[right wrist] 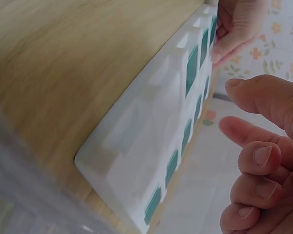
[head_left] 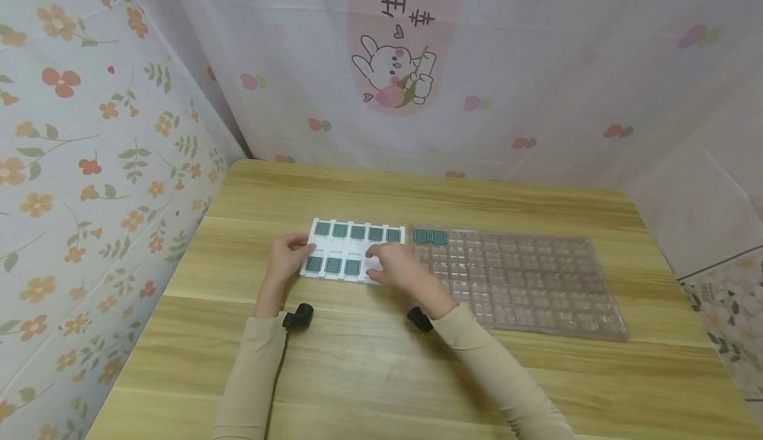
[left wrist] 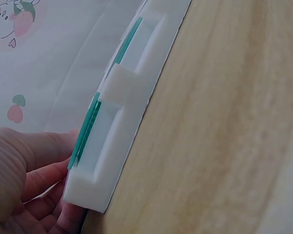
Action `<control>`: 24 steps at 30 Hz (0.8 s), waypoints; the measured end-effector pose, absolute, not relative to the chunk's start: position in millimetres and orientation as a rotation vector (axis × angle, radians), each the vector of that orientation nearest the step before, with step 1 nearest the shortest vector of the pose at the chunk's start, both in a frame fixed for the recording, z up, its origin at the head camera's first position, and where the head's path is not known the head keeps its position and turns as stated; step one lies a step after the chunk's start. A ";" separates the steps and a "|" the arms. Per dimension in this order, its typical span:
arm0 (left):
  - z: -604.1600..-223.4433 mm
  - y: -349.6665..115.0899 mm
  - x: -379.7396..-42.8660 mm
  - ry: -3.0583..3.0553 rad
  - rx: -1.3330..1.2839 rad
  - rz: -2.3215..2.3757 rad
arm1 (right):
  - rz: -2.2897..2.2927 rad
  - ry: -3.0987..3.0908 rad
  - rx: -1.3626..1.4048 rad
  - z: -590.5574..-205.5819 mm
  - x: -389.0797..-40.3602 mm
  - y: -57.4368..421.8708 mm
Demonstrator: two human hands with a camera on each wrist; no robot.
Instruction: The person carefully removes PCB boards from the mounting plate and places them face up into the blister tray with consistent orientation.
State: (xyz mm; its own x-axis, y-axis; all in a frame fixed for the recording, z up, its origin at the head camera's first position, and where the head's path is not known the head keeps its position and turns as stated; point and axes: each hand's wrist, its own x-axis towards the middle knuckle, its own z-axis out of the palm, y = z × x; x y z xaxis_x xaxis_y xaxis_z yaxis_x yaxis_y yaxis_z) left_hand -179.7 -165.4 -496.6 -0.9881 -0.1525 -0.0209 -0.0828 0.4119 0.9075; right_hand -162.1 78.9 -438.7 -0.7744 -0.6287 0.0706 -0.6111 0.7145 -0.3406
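A white tray lies on the table with small green circuit boards in two rows of compartments. My left hand grips its left end, the thumb near the top edge, beside a green board in the left wrist view. Over the tray's right part hovers my right hand. In the right wrist view its thumb and index finger stand apart with nothing between them, and its other fingers are curled. Bare compartments show at the tray's near right side.
To the right lies a clear plastic tray with many compartments; two green boards sit in its far left corner. Black wrist cameras are worn on both arms. Patterned curtains stand behind and left of the wooden table.
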 end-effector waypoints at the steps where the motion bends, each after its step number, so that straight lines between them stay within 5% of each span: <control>1: -496.7 -165.4 -179.7 -2.585 0.215 -1.656 | -0.548 2.862 -1.044 -439.1 -162.1 78.0; 24: -497.3 -164.3 -179.0 -2.585 0.236 -1.639 | -0.614 2.859 -0.987 -451.1 -165.2 58.7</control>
State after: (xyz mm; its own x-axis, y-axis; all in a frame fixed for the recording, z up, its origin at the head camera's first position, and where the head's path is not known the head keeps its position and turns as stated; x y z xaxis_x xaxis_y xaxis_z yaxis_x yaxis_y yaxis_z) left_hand -179.0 -164.3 -497.3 -0.9856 -0.1675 -0.0215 -0.0909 0.4187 0.9036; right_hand -165.2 58.7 -451.1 -0.7943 -0.6028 0.0761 -0.5809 0.7166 -0.3861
